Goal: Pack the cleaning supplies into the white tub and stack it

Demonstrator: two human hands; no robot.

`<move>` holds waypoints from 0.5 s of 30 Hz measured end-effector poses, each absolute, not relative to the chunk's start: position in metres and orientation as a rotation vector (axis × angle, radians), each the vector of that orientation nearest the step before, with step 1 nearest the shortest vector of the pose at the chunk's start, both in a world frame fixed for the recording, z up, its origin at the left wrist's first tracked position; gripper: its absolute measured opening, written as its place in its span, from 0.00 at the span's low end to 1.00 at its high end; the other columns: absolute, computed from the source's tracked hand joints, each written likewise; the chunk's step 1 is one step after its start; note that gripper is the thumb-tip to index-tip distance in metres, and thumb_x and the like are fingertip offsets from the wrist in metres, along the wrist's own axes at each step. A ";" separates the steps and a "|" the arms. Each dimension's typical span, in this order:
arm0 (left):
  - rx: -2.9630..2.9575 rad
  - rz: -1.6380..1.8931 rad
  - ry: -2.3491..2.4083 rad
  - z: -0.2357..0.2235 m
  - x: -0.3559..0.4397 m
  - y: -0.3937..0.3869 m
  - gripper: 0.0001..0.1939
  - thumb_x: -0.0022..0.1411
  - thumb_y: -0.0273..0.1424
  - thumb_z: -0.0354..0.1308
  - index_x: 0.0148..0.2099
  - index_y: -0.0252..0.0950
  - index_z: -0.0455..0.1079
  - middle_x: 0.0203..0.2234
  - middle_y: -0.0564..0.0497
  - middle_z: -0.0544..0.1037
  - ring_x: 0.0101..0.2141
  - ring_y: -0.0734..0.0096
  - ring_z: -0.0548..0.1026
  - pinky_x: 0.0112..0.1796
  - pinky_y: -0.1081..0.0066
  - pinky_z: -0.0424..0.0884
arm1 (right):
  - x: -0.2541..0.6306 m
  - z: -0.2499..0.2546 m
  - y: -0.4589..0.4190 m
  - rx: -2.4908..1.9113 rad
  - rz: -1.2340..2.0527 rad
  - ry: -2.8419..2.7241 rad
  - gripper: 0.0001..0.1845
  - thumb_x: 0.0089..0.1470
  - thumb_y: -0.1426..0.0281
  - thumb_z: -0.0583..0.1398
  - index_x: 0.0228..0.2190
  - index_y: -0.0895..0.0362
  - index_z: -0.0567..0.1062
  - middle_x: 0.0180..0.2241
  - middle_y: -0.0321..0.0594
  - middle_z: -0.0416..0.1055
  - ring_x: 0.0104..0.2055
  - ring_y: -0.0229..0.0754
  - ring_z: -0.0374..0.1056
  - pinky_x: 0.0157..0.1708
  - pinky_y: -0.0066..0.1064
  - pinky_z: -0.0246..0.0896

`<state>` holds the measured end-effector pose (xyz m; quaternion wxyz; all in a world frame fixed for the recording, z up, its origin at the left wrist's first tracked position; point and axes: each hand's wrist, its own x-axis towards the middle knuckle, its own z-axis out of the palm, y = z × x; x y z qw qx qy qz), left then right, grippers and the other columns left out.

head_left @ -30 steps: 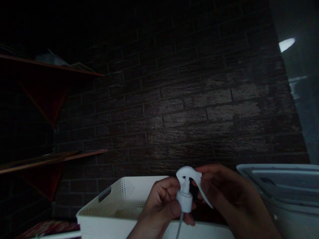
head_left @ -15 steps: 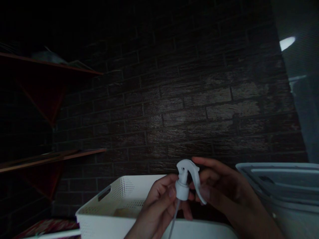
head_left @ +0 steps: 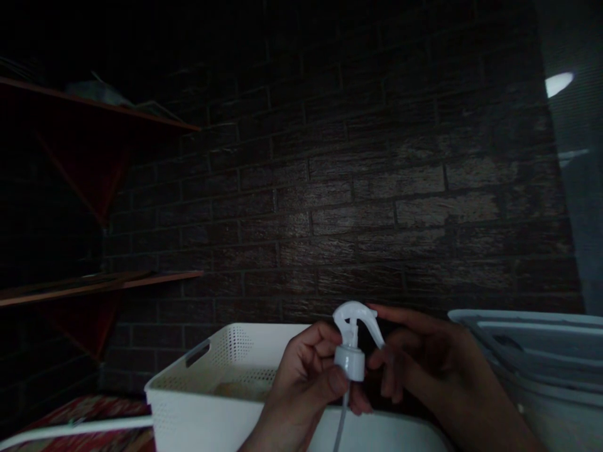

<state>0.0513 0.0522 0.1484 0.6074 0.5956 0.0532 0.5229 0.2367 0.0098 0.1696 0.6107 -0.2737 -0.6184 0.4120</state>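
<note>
A white spray bottle trigger head (head_left: 350, 362) with a thin dip tube (head_left: 342, 417) is held up in front of me. My left hand (head_left: 306, 376) grips its collar between thumb and fingers. On the other side, my right hand (head_left: 428, 367) has its thumb and fingers closed on the lower end of the curved trigger lever, with the index finger at the top of the head. The tube hangs down past the bottom of the view. No bottle is visible on the collar.
Behind my left hand stands a white perforated basket (head_left: 207, 402) with something pale inside. A lidded clear bin (head_left: 541, 351) is at the right. Shelves (head_left: 155, 280) jut out at the left from a dark brick wall (head_left: 330, 220). A white tube (head_left: 94, 428) lies over red patterned cloth (head_left: 89, 408).
The spray head has turned slightly and moved a little to the right, with its collar lower. My right fingers have shifted along the lever. The camera view has moved slightly.
</note>
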 end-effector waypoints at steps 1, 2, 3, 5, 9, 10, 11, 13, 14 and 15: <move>1.381 1.211 0.115 0.148 0.051 0.054 0.25 0.51 0.40 0.75 0.43 0.35 0.67 0.32 0.51 0.80 0.22 0.71 0.79 0.25 0.75 0.72 | 0.238 0.167 0.014 -0.618 0.948 -1.447 0.26 0.55 0.65 0.68 0.54 0.56 0.75 0.31 0.42 0.81 0.23 0.37 0.73 0.26 0.28 0.71; 1.386 1.213 0.106 0.148 0.052 0.055 0.24 0.52 0.40 0.74 0.43 0.35 0.68 0.31 0.51 0.80 0.22 0.71 0.79 0.26 0.75 0.72 | 0.239 0.164 0.018 -0.601 0.947 -1.470 0.26 0.55 0.65 0.68 0.55 0.56 0.74 0.32 0.42 0.81 0.23 0.37 0.73 0.25 0.28 0.71; 1.393 1.215 0.095 0.148 0.052 0.057 0.23 0.53 0.39 0.74 0.43 0.35 0.68 0.30 0.51 0.79 0.23 0.71 0.79 0.26 0.75 0.73 | 0.240 0.163 0.022 -0.584 0.948 -1.494 0.25 0.56 0.65 0.67 0.55 0.55 0.74 0.32 0.42 0.82 0.24 0.37 0.74 0.25 0.28 0.71; 1.402 1.240 0.091 0.149 0.053 0.061 0.19 0.56 0.37 0.72 0.43 0.34 0.70 0.31 0.51 0.80 0.24 0.71 0.79 0.27 0.74 0.73 | 0.242 0.160 0.029 -0.572 0.955 -1.511 0.24 0.58 0.65 0.66 0.55 0.55 0.73 0.34 0.42 0.82 0.25 0.37 0.75 0.27 0.28 0.72; 1.403 1.310 0.140 0.149 0.056 0.071 0.14 0.61 0.33 0.68 0.46 0.33 0.71 0.33 0.49 0.80 0.26 0.72 0.80 0.30 0.74 0.74 | 0.242 0.160 0.041 -0.627 0.943 -1.464 0.23 0.59 0.63 0.66 0.53 0.58 0.74 0.35 0.45 0.82 0.26 0.39 0.76 0.28 0.29 0.72; 1.408 1.309 0.148 0.149 0.057 0.075 0.13 0.63 0.33 0.67 0.46 0.33 0.71 0.33 0.49 0.80 0.26 0.72 0.80 0.30 0.74 0.74 | 0.241 0.161 0.044 -0.653 0.930 -1.455 0.23 0.59 0.62 0.66 0.53 0.59 0.75 0.35 0.46 0.82 0.27 0.39 0.76 0.29 0.29 0.72; 1.413 1.304 0.157 0.148 0.057 0.077 0.12 0.64 0.33 0.66 0.47 0.32 0.71 0.34 0.48 0.81 0.27 0.71 0.80 0.31 0.73 0.74 | 0.240 0.160 0.046 -0.675 0.914 -1.454 0.23 0.60 0.60 0.65 0.52 0.60 0.76 0.35 0.46 0.82 0.28 0.41 0.77 0.29 0.30 0.73; 1.415 1.298 0.180 0.147 0.058 0.082 0.12 0.66 0.33 0.64 0.47 0.31 0.72 0.37 0.45 0.81 0.29 0.71 0.81 0.34 0.72 0.76 | 0.239 0.159 0.051 -0.714 0.882 -1.451 0.23 0.60 0.57 0.65 0.51 0.60 0.77 0.35 0.47 0.82 0.30 0.42 0.77 0.31 0.31 0.73; 1.411 1.298 0.189 0.146 0.059 0.084 0.11 0.66 0.33 0.63 0.47 0.31 0.72 0.38 0.44 0.82 0.30 0.71 0.81 0.34 0.71 0.76 | 0.238 0.158 0.053 -0.725 0.872 -1.451 0.24 0.60 0.57 0.65 0.50 0.60 0.78 0.35 0.47 0.82 0.31 0.43 0.78 0.32 0.31 0.74; 1.405 1.297 0.196 0.146 0.059 0.086 0.11 0.67 0.32 0.63 0.47 0.31 0.72 0.38 0.44 0.82 0.30 0.70 0.81 0.35 0.71 0.76 | 0.238 0.157 0.055 -0.734 0.866 -1.455 0.24 0.59 0.56 0.65 0.50 0.60 0.79 0.36 0.47 0.82 0.31 0.44 0.78 0.33 0.32 0.74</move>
